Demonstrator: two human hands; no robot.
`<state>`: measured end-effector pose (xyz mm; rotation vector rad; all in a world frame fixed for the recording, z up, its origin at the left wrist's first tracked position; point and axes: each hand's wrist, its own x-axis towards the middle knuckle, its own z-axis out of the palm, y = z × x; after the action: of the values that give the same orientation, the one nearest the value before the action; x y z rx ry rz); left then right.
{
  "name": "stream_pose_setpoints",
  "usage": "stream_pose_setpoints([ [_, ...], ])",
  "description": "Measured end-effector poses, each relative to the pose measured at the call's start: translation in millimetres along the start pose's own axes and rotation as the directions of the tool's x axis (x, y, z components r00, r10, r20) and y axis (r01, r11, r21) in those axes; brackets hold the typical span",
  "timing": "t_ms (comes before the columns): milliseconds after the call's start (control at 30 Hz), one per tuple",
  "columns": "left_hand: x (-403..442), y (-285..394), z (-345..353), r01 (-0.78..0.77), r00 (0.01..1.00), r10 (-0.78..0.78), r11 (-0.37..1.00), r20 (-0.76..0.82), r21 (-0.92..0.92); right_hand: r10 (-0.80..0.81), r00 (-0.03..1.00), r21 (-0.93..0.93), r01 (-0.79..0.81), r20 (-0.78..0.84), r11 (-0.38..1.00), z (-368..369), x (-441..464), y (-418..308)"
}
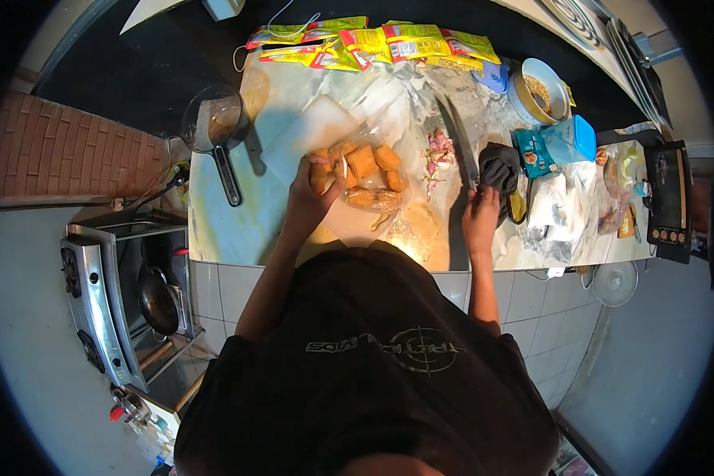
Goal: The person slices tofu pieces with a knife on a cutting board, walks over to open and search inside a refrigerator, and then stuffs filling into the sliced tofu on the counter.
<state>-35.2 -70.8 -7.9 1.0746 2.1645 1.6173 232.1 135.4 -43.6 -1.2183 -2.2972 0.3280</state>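
My left hand (312, 194) is closed at the left side of a clear plastic bag (373, 198) of orange-brown blocks that look like fried tofu (362, 162). Its thumb and fingers press around the pieces at the bag's edge. Beneath the bag lies a white cutting board (313, 135). My right hand (482, 218) is closed at the lower end of a long knife (458, 131), whose blade points away from me. A crumpled black cloth (500, 168) lies right beside that hand. Between bag and knife are small reddish shallots or peelings (438, 157).
A pan (214, 119) with a black handle stands at left. Yellow-red packets (389, 44) line the back. At right are a bowl (538, 91), a blue-lidded container (571, 140), white plastic bags (551, 206) and a toaster oven (669, 194). A gas stove (91, 293) stands lower left.
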Motion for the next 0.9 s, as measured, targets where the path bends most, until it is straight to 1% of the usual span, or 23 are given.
stream_pose_setpoints([
  [33, 2, 4, -2, 0.000, 1.000, 0.000, 1.000, 0.001, 0.001, 0.033, 0.999, 0.041, -0.035, 0.042, 0.999, 1, 0, -10],
  [100, 3, 9, -4, 0.068, 0.997, -0.076, 0.971, 0.027, 0.229, 0.054, 0.997, 0.036, -0.056, 0.046, 0.998, 11, -2, -14],
  [133, 5, 9, -3, 0.071, 0.997, -0.078, 0.970, 0.021, 0.231, 0.075, 0.996, 0.031, -0.076, 0.049, 0.997, 15, -2, -15],
  [200, 9, 10, 1, 0.044, 0.998, -0.053, 0.940, 0.016, 0.337, 0.078, 0.997, 0.013, -0.079, 0.027, 0.997, 18, -1, -18],
  [233, 9, 12, 1, 0.048, 0.998, -0.056, 0.941, 0.014, 0.336, 0.076, 0.997, -0.024, -0.075, 0.024, 0.997, 16, -1, -18],
  [300, 11, 17, 2, 0.157, 0.957, -0.258, 0.845, 0.133, 0.511, 0.074, 0.997, -0.066, -0.073, 0.017, 0.995, 8, 2, -25],
  [333, 10, 11, 5, 0.155, 0.957, -0.256, 0.847, 0.134, 0.509, 0.067, 0.998, -0.158, -0.066, 0.006, 0.985, -1, 5, -38],
  [367, 7, -3, 9, 0.127, 0.967, -0.207, 0.901, 0.152, 0.416, 0.061, 0.998, -0.249, -0.060, -0.003, 0.967, -9, 8, -50],
  [400, 4, -12, 12, 0.098, 0.974, -0.157, 0.943, 0.165, 0.319, 0.063, 0.998, -0.250, -0.062, -0.003, 0.966, -14, 14, -60],
  [433, 2, -16, 14, 0.098, 0.973, -0.158, 0.942, 0.169, 0.320, -0.062, 0.998, -0.065, 0.063, 0.018, 0.996, -16, 21, -70],
  [467, 0, -20, 16, 0.078, 0.982, -0.118, 0.963, 0.144, 0.260, -0.185, 0.983, 0.123, 0.182, 0.015, 0.976, -19, 27, -83],
  [500, -1, -21, 16, 0.054, 0.990, -0.078, 0.979, 0.119, 0.199, -0.257, 0.964, 0.212, 0.239, 0.064, 0.948, -23, 31, -102],
  [533, -1, -20, 16, 0.049, 0.989, -0.076, 0.979, 0.126, 0.199, -0.332, 0.938, 0.302, 0.289, 0.103, 0.909, -23, 35, -121],
  [600, -2, -17, 15, 0.018, 0.995, -0.030, 0.993, 0.099, 0.121, -0.521, 0.846, 0.411, 0.438, 0.113, 0.799, -8, 42, -149],
  [633, -3, -17, 15, 0.016, 0.995, -0.028, 0.992, 0.099, 0.122, -0.521, 0.846, 0.412, 0.438, 0.111, 0.799, 2, 43, -155],
  [700, -5, -16, 17, -0.046, 0.999, 0.046, 0.997, -0.004, 0.064, -0.660, 0.729, 0.331, 0.587, 0.179, 0.739, 22, 43, -163],
  [733, -6, -19, 17, -0.043, 0.999, 0.044, 0.997, -0.012, 0.070, -0.666, 0.724, 0.337, 0.591, 0.177, 0.732, 22, 43, -164],
  [800, -8, -22, 18, 0.043, 0.999, -0.044, 0.998, -0.014, -0.048, -0.656, 0.698, 0.289, 0.590, 0.286, 0.754, 14, 45, -161],
  [833, -9, -23, 17, 0.050, 0.998, -0.051, 0.998, -0.022, -0.048, -0.653, 0.709, 0.300, 0.583, 0.267, 0.755, 8, 45, -160],
  [867, -10, -23, 17, 0.106, 0.994, -0.105, 0.992, 0.013, -0.065, -0.656, 0.704, 0.302, 0.584, 0.274, 0.753, 0, 46, -159],
  [900, -10, -20, 16, 0.159, 0.986, -0.155, 0.984, 0.052, -0.081, -0.632, 0.699, 0.321, 0.546, 0.335, 0.774, -8, 47, -157],
])
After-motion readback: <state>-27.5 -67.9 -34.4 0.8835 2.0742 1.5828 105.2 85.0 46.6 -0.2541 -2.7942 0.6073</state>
